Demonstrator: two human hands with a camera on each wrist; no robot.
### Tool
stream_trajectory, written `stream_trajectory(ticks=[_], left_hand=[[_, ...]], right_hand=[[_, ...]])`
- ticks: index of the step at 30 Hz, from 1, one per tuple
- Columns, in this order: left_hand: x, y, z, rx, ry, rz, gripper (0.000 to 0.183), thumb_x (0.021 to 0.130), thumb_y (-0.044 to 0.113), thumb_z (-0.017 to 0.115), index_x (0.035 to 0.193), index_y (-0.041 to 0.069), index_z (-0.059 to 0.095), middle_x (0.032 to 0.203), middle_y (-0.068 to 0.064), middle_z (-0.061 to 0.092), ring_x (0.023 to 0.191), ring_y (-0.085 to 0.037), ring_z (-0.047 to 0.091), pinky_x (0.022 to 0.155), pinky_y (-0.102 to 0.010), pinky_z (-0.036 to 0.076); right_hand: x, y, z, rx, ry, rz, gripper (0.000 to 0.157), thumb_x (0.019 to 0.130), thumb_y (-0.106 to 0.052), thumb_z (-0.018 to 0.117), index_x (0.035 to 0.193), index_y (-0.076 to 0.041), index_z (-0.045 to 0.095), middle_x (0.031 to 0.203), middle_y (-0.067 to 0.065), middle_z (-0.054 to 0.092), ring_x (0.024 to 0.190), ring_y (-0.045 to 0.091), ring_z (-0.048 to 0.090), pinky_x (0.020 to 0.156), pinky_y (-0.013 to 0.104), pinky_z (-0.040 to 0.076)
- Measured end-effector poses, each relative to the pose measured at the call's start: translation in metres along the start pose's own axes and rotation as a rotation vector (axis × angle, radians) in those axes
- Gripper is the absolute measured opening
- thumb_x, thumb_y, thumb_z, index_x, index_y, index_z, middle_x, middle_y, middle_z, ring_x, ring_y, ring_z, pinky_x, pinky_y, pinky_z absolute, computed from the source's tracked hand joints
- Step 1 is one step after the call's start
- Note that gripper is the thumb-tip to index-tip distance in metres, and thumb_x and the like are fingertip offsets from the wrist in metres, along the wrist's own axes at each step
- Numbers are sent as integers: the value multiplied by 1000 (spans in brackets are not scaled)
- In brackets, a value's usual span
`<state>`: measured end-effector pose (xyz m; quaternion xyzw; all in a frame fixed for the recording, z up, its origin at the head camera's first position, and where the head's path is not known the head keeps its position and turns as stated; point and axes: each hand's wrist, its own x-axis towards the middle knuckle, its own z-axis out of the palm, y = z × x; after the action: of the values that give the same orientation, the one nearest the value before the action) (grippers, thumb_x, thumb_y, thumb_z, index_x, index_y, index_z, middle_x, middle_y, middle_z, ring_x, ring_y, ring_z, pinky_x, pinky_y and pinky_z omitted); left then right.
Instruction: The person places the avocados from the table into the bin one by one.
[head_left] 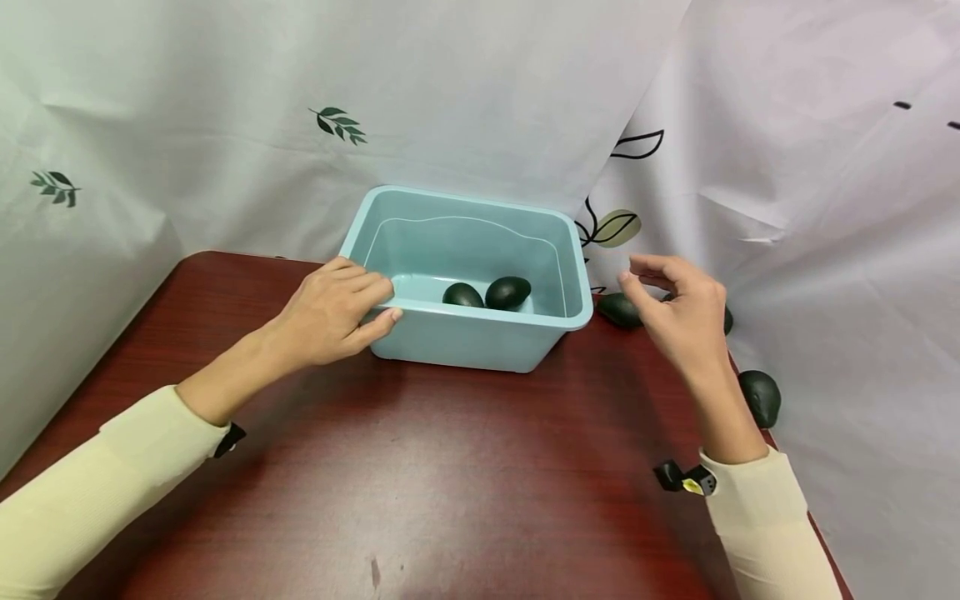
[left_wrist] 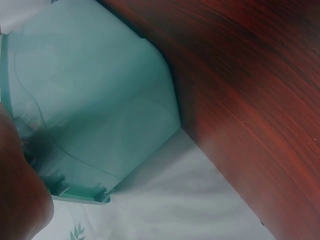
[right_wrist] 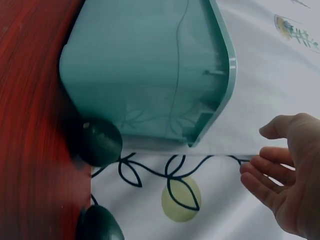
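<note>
My left hand [head_left: 330, 312] grips the near-left rim of a light blue plastic bin [head_left: 457, 340], fingers over the edge and thumb on the front side. Two dark green avocados [head_left: 507, 293] lie on the bin's floor. To the right of the bin my right hand [head_left: 678, 308] hovers with loosely bent fingers and nothing between them. Beneath and behind it sits an avocado [head_left: 619, 310] beside the bin, and others are partly covered by the hand. In the right wrist view, one avocado [right_wrist: 101, 142] stands close to the bin's corner.
Another avocado [head_left: 761, 398] lies at the right edge of the dark red wooden table [head_left: 450, 475]. A white cloth [head_left: 225, 125] with leaf prints hangs behind the table and along its sides. The bin stands at the table's back edge, close to the cloth.
</note>
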<state>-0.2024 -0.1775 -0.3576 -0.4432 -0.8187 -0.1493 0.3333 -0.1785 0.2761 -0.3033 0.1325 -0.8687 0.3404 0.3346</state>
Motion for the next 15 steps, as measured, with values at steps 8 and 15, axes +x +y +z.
stream_trajectory(ticks=[8, 15], left_hand=[[0, 0, 0, -12, -7, -7, 45, 117, 42, 42, 84, 11, 45, 70, 1, 36, 62, -16, 37, 85, -45, 53], [-1, -1, -2, -8, -8, -4, 44, 116, 41, 43, 84, 11, 44, 70, 2, 35, 62, -16, 35, 84, -44, 52]], right_hand=[[-4, 16, -14, -80, -3, 68, 22, 99, -11, 83, 119, -2, 86, 117, 17, 86, 92, -30, 61, 85, 0, 48], [-9, 27, -29, -198, -66, 267, 36, 104, -30, 80, 131, -7, 83, 125, 17, 85, 87, -29, 55, 82, 1, 44]])
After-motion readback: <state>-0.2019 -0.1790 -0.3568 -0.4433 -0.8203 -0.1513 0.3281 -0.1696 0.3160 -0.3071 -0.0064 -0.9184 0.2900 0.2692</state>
